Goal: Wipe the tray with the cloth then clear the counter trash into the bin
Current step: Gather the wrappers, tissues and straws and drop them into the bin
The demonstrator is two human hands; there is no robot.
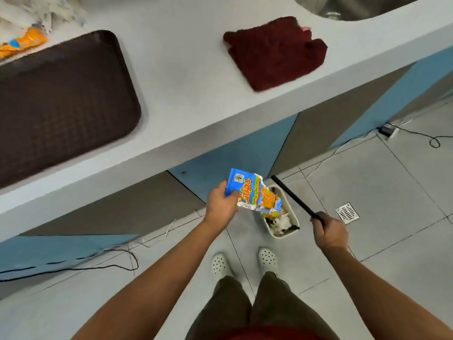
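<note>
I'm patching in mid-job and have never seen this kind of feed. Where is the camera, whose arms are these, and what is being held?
There is no machine here: one camera on a person's head looks down at their own arms. The left hand pinches a blue snack wrapper above a small bin on the floor. The right hand grips the bin's black lid, holding it open. On the counter lie a brown tray, a dark red cloth and, at the far left, more wrappers.

Counter — tray, cloth, wrappers
</note>
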